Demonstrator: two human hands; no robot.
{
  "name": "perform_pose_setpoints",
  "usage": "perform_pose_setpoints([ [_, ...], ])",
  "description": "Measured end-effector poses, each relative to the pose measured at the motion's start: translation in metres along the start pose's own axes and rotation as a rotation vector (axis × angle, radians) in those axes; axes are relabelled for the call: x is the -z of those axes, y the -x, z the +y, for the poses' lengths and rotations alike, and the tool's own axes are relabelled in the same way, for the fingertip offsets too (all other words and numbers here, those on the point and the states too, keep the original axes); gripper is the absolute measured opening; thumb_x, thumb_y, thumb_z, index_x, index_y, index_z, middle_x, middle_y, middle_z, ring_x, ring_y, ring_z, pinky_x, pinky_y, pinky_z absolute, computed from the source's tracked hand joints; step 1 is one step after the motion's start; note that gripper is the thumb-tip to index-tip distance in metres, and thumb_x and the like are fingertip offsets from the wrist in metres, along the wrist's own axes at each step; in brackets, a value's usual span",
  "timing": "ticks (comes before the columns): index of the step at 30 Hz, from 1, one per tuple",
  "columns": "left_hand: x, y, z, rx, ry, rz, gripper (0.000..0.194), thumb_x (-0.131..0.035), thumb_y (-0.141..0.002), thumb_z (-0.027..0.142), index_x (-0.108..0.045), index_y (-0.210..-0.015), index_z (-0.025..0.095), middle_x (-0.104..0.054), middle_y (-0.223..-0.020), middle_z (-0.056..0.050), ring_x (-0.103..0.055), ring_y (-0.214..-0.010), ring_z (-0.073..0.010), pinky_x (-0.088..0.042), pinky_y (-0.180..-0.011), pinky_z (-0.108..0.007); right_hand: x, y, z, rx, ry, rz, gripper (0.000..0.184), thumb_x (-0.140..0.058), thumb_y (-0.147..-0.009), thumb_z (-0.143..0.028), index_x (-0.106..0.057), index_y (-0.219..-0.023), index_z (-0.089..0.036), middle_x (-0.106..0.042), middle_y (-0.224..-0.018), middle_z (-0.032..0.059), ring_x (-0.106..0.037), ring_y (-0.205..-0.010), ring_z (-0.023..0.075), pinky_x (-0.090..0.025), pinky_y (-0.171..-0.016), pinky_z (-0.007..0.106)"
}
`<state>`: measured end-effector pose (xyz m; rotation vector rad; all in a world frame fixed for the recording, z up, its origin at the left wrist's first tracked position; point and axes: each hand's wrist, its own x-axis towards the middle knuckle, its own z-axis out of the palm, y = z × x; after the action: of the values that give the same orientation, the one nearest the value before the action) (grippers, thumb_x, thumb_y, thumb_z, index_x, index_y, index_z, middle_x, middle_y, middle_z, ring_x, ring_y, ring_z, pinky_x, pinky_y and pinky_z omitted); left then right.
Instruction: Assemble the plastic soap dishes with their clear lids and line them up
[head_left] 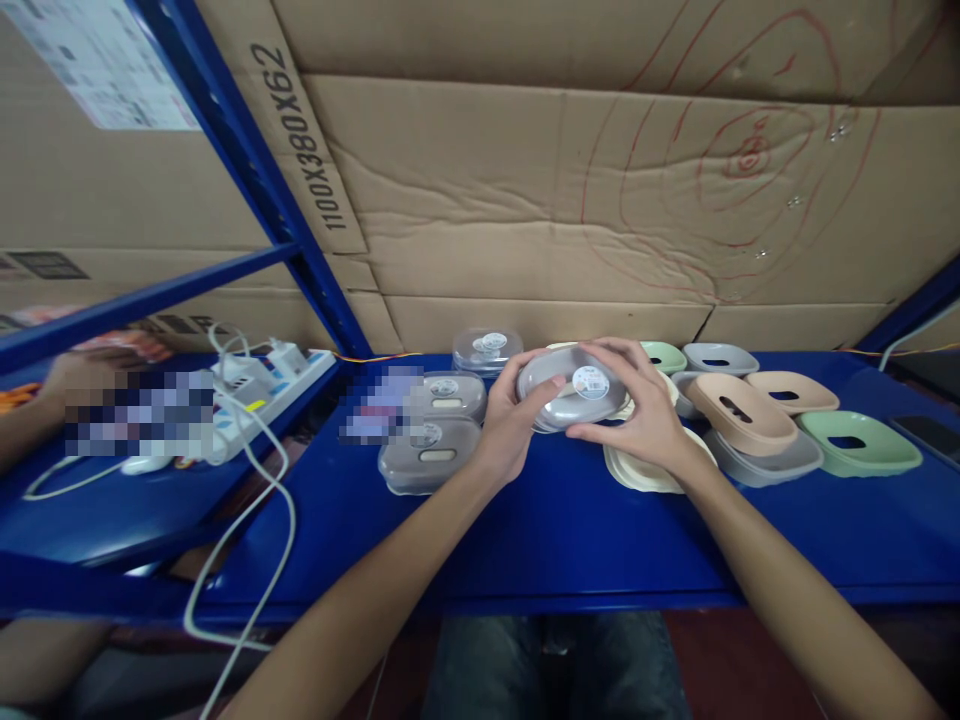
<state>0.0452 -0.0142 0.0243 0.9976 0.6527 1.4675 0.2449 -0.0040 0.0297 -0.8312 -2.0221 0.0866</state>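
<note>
Between both hands I hold a grey soap box [551, 385] with a clear lid and a round label, raised above the blue table. My left hand [510, 420] grips its left side, thumb across the lid. Around the right end curl the fingers of my right hand [637, 400], thumb at the near edge. Left of the hands sit lidded grey boxes [431, 455] with labels. Clear lids [487, 350] with labels lie behind them. Cream trays [652, 470] rest under my right hand, partly hidden by it.
To the right are peach trays [742, 415], a grey tray [772, 460] and a green tray [870, 445]. A power strip [300, 385] with white cables [289, 520] lies left, by a blue shelf post [300, 230]. Another person's hand [90, 380] is at far left. Cardboard [525, 200] stands behind.
</note>
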Motion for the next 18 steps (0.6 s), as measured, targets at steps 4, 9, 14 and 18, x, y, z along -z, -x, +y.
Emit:
perform_pose_setpoints([
  [4, 0.0023, -0.0013, -0.0008, -0.011, -0.032, -0.014, 0.046, -0.094, -0.080, 0.039, -0.074, -0.119, 0.025, -0.076, -0.119, -0.004, -0.070, -0.113, -0.0224, -0.055, -0.101, -0.036, -0.0018, 0.0007, 0.0017, 0.028, -0.003, 0.008, 0.096, -0.091, -0.078, -0.071, -0.057, -0.161, -0.036, -0.057, -0.150, 0.0139, -0.060, -0.141, 0.0395, -0.052, -0.120, 0.062],
  [9, 0.0019, -0.0004, 0.0022, 0.016, -0.023, -0.030, 0.046, -0.093, -0.082, 0.037, -0.073, -0.121, 0.025, -0.074, -0.120, -0.004, -0.068, -0.110, -0.0211, -0.054, -0.096, -0.034, -0.0017, 0.0019, 0.0037, 0.053, 0.036, 0.012, 0.099, -0.091, -0.079, -0.072, -0.053, -0.164, -0.039, -0.056, -0.152, 0.0138, -0.059, -0.143, 0.0410, -0.051, -0.121, 0.064],
  [14, -0.0005, 0.0013, 0.0063, 0.055, 0.001, -0.050, 0.050, -0.094, -0.078, 0.036, -0.072, -0.122, 0.025, -0.075, -0.121, -0.004, -0.068, -0.111, -0.0226, -0.054, -0.095, -0.035, -0.0005, 0.0030, 0.0052, 0.070, 0.065, 0.004, 0.099, -0.090, -0.080, -0.071, -0.051, -0.165, -0.039, -0.054, -0.153, 0.0142, -0.058, -0.144, 0.0408, -0.051, -0.121, 0.064],
  [18, -0.0017, 0.0014, 0.0070, 0.042, -0.004, -0.040, 0.053, -0.096, -0.076, 0.035, -0.072, -0.123, 0.025, -0.075, -0.121, -0.004, -0.068, -0.115, -0.0239, -0.055, -0.100, -0.037, -0.0005, 0.0031, 0.0050, 0.088, 0.079, 0.013, 0.099, -0.091, -0.080, -0.070, -0.051, -0.165, -0.039, -0.053, -0.154, 0.0146, -0.057, -0.144, 0.0411, -0.051, -0.121, 0.064],
])
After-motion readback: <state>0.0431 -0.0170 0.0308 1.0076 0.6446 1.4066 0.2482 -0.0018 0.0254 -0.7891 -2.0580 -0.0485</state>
